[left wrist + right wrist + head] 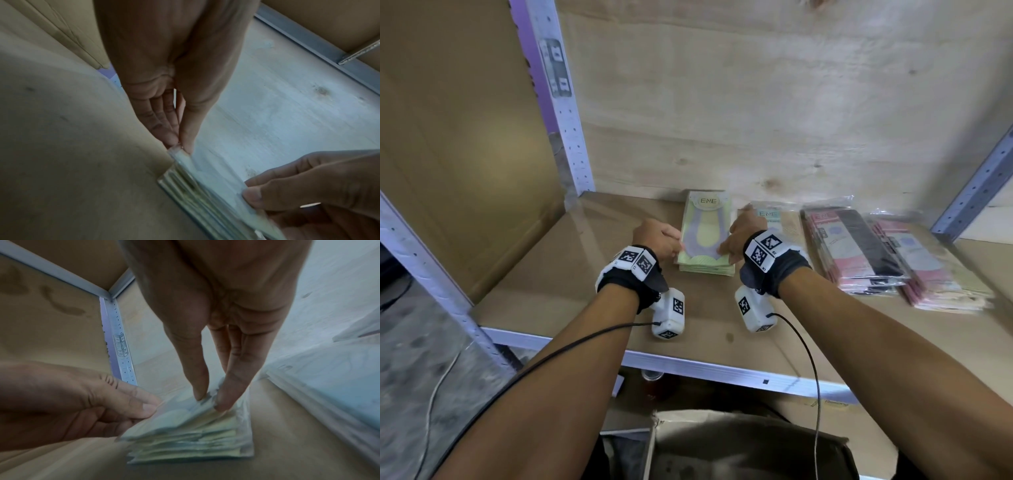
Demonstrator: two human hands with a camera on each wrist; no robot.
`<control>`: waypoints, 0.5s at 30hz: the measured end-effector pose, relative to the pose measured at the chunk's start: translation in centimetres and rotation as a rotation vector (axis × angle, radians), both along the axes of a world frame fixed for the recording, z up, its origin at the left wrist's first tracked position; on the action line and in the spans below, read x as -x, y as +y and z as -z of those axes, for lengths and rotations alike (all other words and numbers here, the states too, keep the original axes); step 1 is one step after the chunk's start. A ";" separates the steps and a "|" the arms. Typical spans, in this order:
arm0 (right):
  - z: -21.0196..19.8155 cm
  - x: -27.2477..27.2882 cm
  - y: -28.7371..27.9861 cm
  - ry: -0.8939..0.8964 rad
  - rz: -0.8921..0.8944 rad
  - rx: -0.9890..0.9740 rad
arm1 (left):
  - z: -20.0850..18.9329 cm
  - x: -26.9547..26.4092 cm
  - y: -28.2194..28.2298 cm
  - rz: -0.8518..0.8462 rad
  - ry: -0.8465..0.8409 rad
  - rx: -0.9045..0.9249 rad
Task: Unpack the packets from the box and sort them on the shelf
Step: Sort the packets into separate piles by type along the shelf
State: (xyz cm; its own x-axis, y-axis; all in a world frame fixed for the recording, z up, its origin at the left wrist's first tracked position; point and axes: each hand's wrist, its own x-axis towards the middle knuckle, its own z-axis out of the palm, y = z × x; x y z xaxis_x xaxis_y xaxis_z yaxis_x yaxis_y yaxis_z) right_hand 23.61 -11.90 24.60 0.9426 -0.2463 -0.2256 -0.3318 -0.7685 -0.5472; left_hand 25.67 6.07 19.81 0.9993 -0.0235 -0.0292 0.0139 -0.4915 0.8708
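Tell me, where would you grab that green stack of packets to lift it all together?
Probably by its two long side edges, one hand from each side, fingers hooked under the bottom packet. The green stack lies flat, loose and slippery; the left hand and right hand already flank it.

1. "ENE" stands in a round badge at the top of the green packet [705, 230] lying uppermost on its stack.
2. "ENE" also heads the pale blue packet [770, 216] just to its right.
3. The pink packets [852, 253] carry a header too blurred to read.
4. The sticker [556, 68] on the shelf post is illegible.
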 end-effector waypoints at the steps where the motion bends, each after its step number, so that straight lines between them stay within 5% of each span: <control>1: 0.0 0.0 0.1 -0.014 -0.002 0.022 | 0.0 0.0 0.0 0.000 0.001 0.000; 15: 1.0 -0.3 -0.4 -0.021 0.001 0.152 | 0.5 -0.3 -1.2 -0.009 -0.069 -0.102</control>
